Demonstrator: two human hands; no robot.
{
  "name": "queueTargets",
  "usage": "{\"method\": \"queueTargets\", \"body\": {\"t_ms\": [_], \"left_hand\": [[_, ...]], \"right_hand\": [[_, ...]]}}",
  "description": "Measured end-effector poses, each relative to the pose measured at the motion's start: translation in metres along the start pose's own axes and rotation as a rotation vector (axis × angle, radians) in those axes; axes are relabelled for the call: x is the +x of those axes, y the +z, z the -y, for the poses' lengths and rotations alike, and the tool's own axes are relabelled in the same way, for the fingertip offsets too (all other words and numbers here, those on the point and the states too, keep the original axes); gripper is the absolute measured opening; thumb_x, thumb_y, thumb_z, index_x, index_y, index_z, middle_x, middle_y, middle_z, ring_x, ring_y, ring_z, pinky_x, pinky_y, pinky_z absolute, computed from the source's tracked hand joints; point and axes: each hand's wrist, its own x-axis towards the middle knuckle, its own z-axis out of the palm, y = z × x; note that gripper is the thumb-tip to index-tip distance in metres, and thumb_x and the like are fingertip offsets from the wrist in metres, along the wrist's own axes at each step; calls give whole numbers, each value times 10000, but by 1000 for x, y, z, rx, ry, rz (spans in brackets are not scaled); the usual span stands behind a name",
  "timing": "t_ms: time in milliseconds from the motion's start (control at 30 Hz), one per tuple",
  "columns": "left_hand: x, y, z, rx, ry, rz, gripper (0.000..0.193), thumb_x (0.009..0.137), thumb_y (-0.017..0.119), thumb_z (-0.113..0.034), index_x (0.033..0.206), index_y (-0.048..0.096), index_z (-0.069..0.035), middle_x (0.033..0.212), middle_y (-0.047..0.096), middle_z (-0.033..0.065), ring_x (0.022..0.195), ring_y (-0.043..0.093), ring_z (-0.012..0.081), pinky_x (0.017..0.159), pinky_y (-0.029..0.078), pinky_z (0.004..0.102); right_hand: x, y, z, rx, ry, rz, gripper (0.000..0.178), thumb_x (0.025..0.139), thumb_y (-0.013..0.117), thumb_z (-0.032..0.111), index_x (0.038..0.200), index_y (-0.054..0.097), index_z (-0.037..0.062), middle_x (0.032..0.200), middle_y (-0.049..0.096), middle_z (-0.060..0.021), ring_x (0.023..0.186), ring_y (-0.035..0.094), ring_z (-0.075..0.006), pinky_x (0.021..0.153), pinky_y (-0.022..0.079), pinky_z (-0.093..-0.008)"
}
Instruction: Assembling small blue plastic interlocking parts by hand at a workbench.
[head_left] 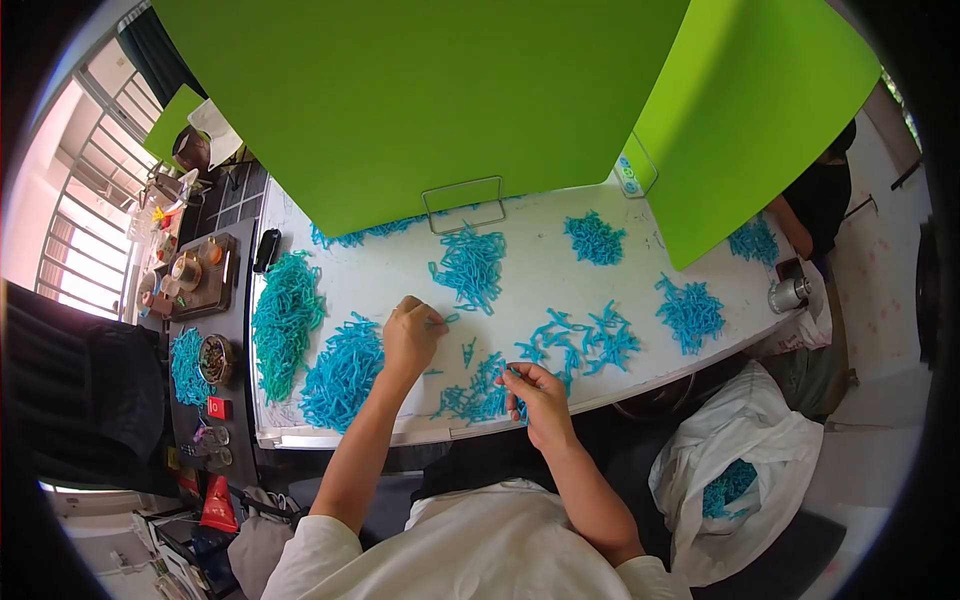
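Small, narrow blue plastic pieces, too small to name by kind, lie over the white table [390,275] in heaps. My left hand [410,338] is over the middle of the table, fingers pinched on a small blue piece [440,321]. Nearer the front edge, my right hand [538,397] is closed round several blue pieces [512,375]. Between and below the hands lies a loose scatter of blue pieces [465,400]. A big blue heap [343,375] sits left of my left forearm. Beyond my left hand is another heap [470,265], and to the right a spread-out group [600,338].
Green panels [430,110] stand along the table's back. A greener heap [286,320] lies far left, smaller ones [692,312] right. A metal canister [788,294] stands at the right end. A white sack [740,450] holds blue pieces. Someone's arm [790,225] shows behind the right panel.
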Motion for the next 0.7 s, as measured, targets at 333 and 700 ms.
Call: {"method": "queueTargets", "body": {"t_ms": [333,700], "left_hand": [[-38,0,-75,-1095,-515,334,149,957,645,-118,1067,656,-18,857,674,68,788,689,154,721,587,288],[-54,29,-108,-1150,-427,224,125,896,688,16,1002,633,50,909,705,128,821,707,180,742,613,299]], "right_hand": [[-12,7,6,43,-192,-56,208,928,667,108,1091,626,-15,846,660,-89,574,539,-92,453,410,-240],[-16,-8,13,44,-322,-174,197,945,658,110,1083,624,-27,857,677,-86,595,555,-88,485,444,-235]]}}
